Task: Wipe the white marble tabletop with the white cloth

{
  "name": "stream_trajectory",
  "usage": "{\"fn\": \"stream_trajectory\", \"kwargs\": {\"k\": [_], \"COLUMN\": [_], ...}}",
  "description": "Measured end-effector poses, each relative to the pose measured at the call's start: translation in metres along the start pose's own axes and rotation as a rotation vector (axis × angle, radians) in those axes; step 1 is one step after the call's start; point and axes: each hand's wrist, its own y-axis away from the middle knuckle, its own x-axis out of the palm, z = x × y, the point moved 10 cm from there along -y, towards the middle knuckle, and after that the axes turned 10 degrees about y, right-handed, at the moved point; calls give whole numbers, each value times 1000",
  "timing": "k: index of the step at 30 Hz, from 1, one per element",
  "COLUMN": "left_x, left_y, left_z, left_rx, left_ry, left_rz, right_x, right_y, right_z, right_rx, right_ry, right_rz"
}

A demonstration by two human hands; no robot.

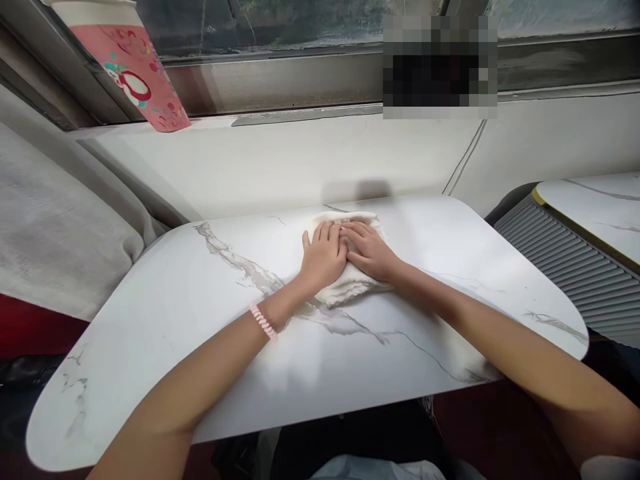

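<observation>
A folded white cloth (pixel 345 290) lies near the far edge of a white marble-patterned table (pixel 175 320). My left hand (pixel 325 255) rests flat on the cloth with its fingers stretched away from me. Beside it my right hand (pixel 371 252) presses flat on the same cloth, fingers pointing left and touching or nearly touching the left hand. Around my left wrist is a pink coiled band (pixel 263 323). Both hands are open, and part of the cloth is hidden under them.
A pink and white paper cup (pixel 133 73) stands on the window sill at the upper left. Grey fabric (pixel 55 213) hangs at the left. To the right are a ribbed grey panel (pixel 565 267) and another marble-patterned table (pixel 600 207). A white wall (pixel 250 167) borders the far edge.
</observation>
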Motion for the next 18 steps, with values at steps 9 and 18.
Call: {"fn": "stream_trajectory", "kwargs": {"k": [9, 18], "left_x": [3, 3], "left_y": [-63, -66], "left_z": [20, 20], "left_rx": [-9, 6], "left_ry": [31, 42], "left_rz": [-26, -17], "right_x": [13, 12], "right_y": [-46, -49], "right_z": [-55, -57], "right_rx": [91, 77], "right_ry": [-89, -92], "right_rz": [-59, -73]}}
